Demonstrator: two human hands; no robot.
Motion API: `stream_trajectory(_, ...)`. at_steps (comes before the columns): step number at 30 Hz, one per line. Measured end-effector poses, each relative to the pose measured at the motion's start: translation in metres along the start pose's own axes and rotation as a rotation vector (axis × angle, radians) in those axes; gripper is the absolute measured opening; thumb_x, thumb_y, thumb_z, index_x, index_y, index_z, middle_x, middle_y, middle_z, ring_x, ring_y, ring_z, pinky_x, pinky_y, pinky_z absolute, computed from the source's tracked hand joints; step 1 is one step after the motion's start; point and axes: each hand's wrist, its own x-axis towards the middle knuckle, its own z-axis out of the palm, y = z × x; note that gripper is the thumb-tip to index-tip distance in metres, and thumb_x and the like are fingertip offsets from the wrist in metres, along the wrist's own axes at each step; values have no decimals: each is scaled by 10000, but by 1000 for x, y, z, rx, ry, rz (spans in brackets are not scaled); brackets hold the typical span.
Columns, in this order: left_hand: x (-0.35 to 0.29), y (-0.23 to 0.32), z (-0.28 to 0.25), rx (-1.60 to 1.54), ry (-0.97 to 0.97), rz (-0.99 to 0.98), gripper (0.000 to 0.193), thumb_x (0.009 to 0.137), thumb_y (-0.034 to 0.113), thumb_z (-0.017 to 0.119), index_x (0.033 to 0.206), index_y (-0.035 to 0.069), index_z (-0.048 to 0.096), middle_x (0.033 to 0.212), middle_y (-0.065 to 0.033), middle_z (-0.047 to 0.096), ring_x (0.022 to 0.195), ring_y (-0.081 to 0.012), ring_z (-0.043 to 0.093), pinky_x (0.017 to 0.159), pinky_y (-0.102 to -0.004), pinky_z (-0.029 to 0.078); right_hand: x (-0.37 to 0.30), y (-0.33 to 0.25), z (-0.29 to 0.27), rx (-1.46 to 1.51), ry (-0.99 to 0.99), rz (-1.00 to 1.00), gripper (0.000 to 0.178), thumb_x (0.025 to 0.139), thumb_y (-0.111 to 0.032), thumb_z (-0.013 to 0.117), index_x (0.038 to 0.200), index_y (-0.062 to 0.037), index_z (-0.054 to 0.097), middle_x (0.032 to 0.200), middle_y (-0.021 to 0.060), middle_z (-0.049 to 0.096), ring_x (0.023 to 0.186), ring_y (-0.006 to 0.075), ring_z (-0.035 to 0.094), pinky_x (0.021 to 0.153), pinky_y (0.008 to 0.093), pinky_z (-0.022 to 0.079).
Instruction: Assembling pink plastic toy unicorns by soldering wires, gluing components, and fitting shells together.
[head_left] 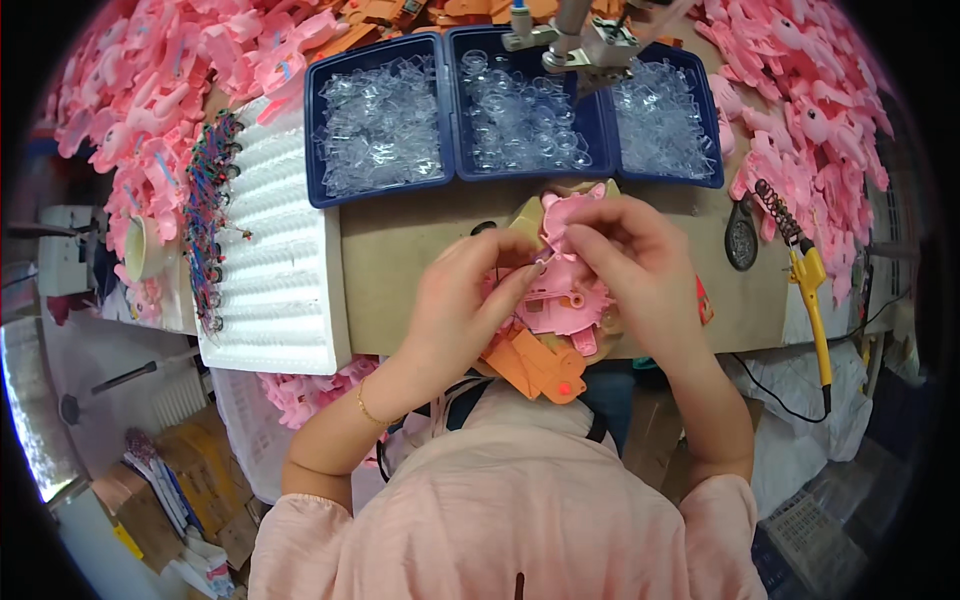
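Note:
In front of my chest a pink plastic toy shell [552, 308] lies with its hollow inside up, in a yellowish holder [526, 222]. My left hand [462, 298] reaches over its left side, thumb and forefinger pinched near the middle; whatever is between them is too small to make out. Over the shell's upper right, my right hand [632, 262] is closed in a pinch at the narrow part below the rounded end. Its fingers hide what they grip. An orange plastic piece [538, 366] rests against the lower edge of the shell, close to my body.
Blue trays [448, 160] of small clear plastic parts stand behind my hands, below a metal machine head [590, 48]. At left are a white foam tray [270, 300] and bundled wires [208, 215]. Pink shells [810, 120] pile both sides. A yellow soldering iron [812, 300] stands right.

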Motion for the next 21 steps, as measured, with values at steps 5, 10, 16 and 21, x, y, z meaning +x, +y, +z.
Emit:
stream_trajectory(5, 16, -9, -18, -418, -221, -255, 168, 880, 134, 582, 967, -8, 599, 881, -12, 586, 840, -69, 530, 764, -213, 417, -12, 7, -2, -132, -141, -44, 87, 800, -15, 625, 871, 14, 586, 792, 29, 598, 680, 86, 566, 586, 211, 451)
stream_trajectory(10, 15, -15, -26, -673, -50, -360, 174, 875, 183, 592, 920, 15, 603, 995, -65, 630, 931, -116, 582, 819, -262, 436, -43, 28, -25, -141, -335, -141, 126, 762, 66, 623, 878, 39, 583, 877, 92, 604, 725, 135, 593, 618, 236, 480)
stream_trajectory(16, 18, -8, -23, 117, -295, 184, 372, 720, 111, 688, 1059, 36, 555, 941, -83, 616, 851, -214, 595, 936, -334, 399, -40, 8, -26, -70, -236, -2, 128, 786, 87, 587, 914, 75, 595, 909, 128, 608, 834, 182, 627, 715, 278, 528)
stream_trajectory(21, 16, -14, -22, 71, -218, 133, 254, 726, 118, 687, 950, 30, 605, 776, -61, 610, 800, -222, 588, 973, -375, 365, -46, 19, -22, -290, -143, -6, 127, 790, 88, 580, 912, 60, 605, 857, 108, 621, 774, 152, 614, 672, 261, 513)
